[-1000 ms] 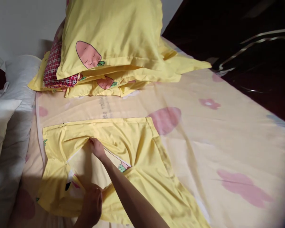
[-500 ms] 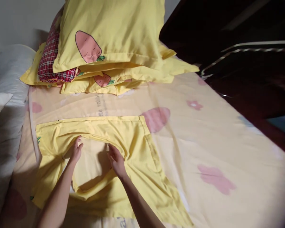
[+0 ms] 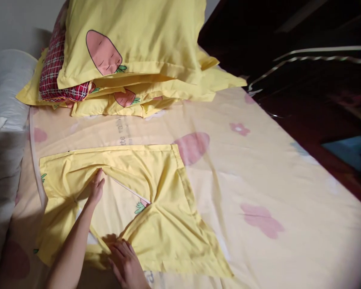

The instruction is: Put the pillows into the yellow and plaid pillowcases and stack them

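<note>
A yellow pillowcase (image 3: 171,224) lies flat on the bed, with a slit-like opening spread wide in its middle. Through the gap show pale inner fabric and a carrot-leaf print. My left hand (image 3: 96,188) reaches to the far edge of the opening, fingers stretched and touching the cloth, thumb apart. At the near edge, my right hand (image 3: 126,261) has its fingers bent over the fabric; its thumb side is partly hidden.
Beyond it, yellow carrot-print pillows (image 3: 144,40) are stacked with a red plaid pillow (image 3: 52,76). Grey-white bedding (image 3: 6,168) runs along the left. The peach patterned bedsheet (image 3: 258,180) ends at a dark drop on the right.
My right hand has moved from the far right edge of the opening down to its near edge. The opening now has a diamond shape. My left hand stays at the far edge.
</note>
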The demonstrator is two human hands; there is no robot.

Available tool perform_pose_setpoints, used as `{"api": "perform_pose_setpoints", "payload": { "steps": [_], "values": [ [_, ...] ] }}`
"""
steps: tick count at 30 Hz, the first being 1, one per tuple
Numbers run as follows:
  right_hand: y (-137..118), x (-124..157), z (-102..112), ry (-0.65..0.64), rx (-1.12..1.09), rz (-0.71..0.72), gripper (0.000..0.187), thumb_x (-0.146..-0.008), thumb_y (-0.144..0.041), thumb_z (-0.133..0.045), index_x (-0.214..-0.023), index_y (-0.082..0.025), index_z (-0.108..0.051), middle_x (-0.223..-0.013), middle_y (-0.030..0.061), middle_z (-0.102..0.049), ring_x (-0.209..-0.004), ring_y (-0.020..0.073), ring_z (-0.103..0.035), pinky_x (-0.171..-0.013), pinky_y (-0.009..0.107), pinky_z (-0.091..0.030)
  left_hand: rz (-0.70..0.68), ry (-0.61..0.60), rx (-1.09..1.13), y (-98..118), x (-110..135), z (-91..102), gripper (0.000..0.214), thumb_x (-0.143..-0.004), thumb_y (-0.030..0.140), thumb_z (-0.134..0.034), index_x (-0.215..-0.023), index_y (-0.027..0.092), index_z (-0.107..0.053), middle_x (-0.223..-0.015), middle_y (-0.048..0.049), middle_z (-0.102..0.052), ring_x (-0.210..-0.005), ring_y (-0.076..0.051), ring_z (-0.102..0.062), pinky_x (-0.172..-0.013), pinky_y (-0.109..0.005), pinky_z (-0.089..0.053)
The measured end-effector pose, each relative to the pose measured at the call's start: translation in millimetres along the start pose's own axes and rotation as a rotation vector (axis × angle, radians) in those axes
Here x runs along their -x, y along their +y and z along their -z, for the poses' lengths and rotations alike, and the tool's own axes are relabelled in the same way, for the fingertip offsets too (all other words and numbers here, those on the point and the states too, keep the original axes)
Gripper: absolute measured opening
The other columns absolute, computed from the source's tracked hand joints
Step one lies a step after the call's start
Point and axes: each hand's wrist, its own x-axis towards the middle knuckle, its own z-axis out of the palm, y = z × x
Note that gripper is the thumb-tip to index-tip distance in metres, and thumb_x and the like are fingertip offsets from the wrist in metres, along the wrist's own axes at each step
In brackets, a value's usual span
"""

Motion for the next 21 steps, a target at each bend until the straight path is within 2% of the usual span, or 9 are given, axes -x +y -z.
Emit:
{"api": "perform_pose_setpoints", "payload": {
  "steps": [2, 5, 9, 12, 15, 17, 18, 20, 21],
  "values": [
    [13, 6, 0, 0.114, 0.118, -0.031, 0.042, -0.092, -0.027, -0.049, -0.134, -0.026, -0.054, -0.129, 0.0082, -0.064, -0.120, 0.0270, -0.058, -0.101, 0.044, -0.043, -0.031, -0.021, -0.047, 6, 17, 3.8, 0.051, -0.098, 0.031, -0.038, -0.148, 0.023, -0.041, -0.156, -0.0081, -0.040, -0.146, -0.021, -0.033, -0.120, -0.041, -0.030],
    [42, 9, 1, 0.270, 0.309, -0.160, 0.058, -0.095, -0.027, -0.043, -0.152, -0.025, -0.033, -0.148, 0.0107, -0.050, -0.136, 0.0294, -0.046, -0.104, 0.047, -0.037, -0.136, -0.070, -0.349, 13, 72, 13.1, 0.053, -0.097, 0.027, -0.039, -0.151, 0.026, -0.037, -0.157, -0.0082, -0.038, -0.146, -0.023, -0.034, -0.120, -0.045, -0.030],
    [76, 12, -8, 0.304, 0.442, -0.199, 0.069, -0.096, -0.028, -0.041, -0.159, -0.028, -0.010, -0.150, 0.0102, -0.047, -0.135, 0.0275, -0.048, -0.106, 0.047, -0.035, -0.212, -0.144, -0.734, 11, 141, 17.9, 0.063, -0.094, 0.019, -0.044, -0.154, 0.030, -0.027, -0.158, -0.0064, -0.036, -0.147, -0.024, -0.031, -0.121, -0.052, -0.024],
    [86, 13, -16, 0.311, 0.481, -0.180, 0.072, -0.095, -0.028, -0.042, -0.159, -0.030, -0.007, -0.149, 0.0098, -0.048, -0.133, 0.0276, -0.050, -0.105, 0.048, -0.036, -0.186, -0.165, -0.774, 8, 155, 12.0, 0.070, -0.089, 0.015, -0.048, -0.154, 0.030, -0.025, -0.158, -0.0063, -0.035, -0.147, -0.024, -0.030, -0.120, -0.056, -0.025],
    [88, 8, -13, 0.345, 0.472, -0.143, 0.074, -0.094, -0.029, -0.042, -0.158, -0.033, -0.007, -0.148, 0.0082, -0.050, -0.131, 0.0277, -0.052, -0.101, 0.048, -0.042, -0.115, -0.121, -0.618, 8, 153, 15.9, 0.065, -0.086, 0.017, -0.050, -0.149, 0.027, -0.039, -0.154, -0.0086, -0.042, -0.143, -0.026, -0.038, -0.116, -0.055, -0.034],
    [88, 3, -1, 0.359, 0.438, -0.095, 0.075, -0.093, -0.030, -0.044, -0.157, -0.037, -0.007, -0.145, 0.0057, -0.054, -0.127, 0.0270, -0.056, -0.093, 0.045, -0.049, -0.013, 0.024, -0.415, 11, 161, 37.9, 0.049, -0.088, 0.028, -0.048, -0.136, 0.026, -0.057, -0.144, -0.0109, -0.055, -0.134, -0.027, -0.051, -0.109, -0.048, -0.045],
    [87, 1, 8, 0.354, 0.415, -0.067, 0.075, -0.092, -0.031, -0.045, -0.156, -0.040, -0.008, -0.142, 0.0039, -0.056, -0.124, 0.0266, -0.059, -0.089, 0.043, -0.052, 0.053, 0.126, -0.315, 13, 169, 56.7, 0.043, -0.089, 0.036, -0.047, -0.126, 0.026, -0.065, -0.135, -0.0119, -0.063, -0.125, -0.027, -0.059, -0.102, -0.045, -0.052],
    [86, 5, 31, 0.340, 0.367, -0.037, 0.078, -0.088, -0.032, -0.048, -0.154, -0.047, -0.009, -0.139, -0.0004, -0.060, -0.120, 0.0274, -0.061, -0.084, 0.044, -0.055, 0.198, 0.343, -0.190, 20, 198, 108.9, 0.041, -0.085, 0.054, -0.046, -0.098, 0.029, -0.075, -0.102, -0.0105, -0.077, -0.099, -0.030, -0.072, -0.083, -0.045, -0.061],
    [84, 12, 45, 0.347, 0.346, -0.039, 0.079, -0.086, -0.033, -0.048, -0.152, -0.052, -0.008, -0.136, -0.0023, -0.062, -0.119, 0.0287, -0.062, -0.083, 0.047, -0.055, 0.232, 0.403, -0.194, 25, 217, 140.3, 0.044, -0.082, 0.062, -0.045, -0.090, 0.030, -0.075, -0.086, -0.0092, -0.077, -0.085, -0.032, -0.074, -0.072, -0.048, -0.062]
  ]
}}
